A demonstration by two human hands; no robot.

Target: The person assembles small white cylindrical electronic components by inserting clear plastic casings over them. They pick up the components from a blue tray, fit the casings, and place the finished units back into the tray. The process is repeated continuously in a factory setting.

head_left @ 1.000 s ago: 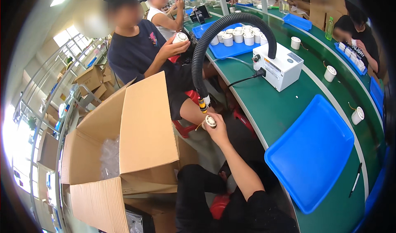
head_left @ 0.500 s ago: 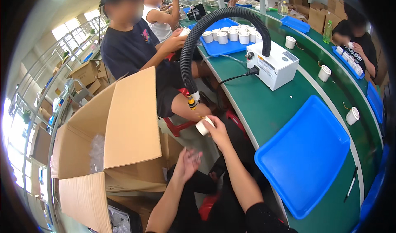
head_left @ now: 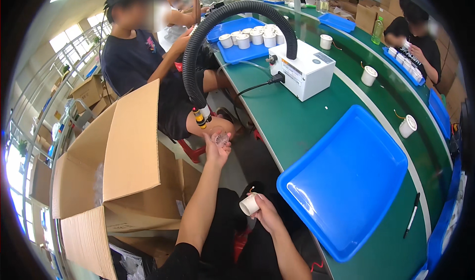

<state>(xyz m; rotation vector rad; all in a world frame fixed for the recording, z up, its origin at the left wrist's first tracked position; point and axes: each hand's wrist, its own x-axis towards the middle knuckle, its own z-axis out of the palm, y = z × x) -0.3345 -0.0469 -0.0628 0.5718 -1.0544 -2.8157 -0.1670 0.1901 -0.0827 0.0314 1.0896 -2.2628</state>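
Now the left hand (head_left: 214, 154) is holding a clear plastic part (head_left: 221, 140) in curled fingers near the yellow-and-black nozzle (head_left: 199, 117), replacing there the wired white cylindrical housing (head_left: 248, 205), which the lowered right hand (head_left: 267, 215) is clasping above the lap.

Left hand (head_left: 216, 150) holds a clear piece (head_left: 221, 139) near the yellow-banded hose tip (head_left: 199, 117); right hand (head_left: 267, 215) grips a white cylinder (head_left: 248, 205) (thin wire (head_left: 253, 189) poking out) near a blue tray (head_left: 346, 181).
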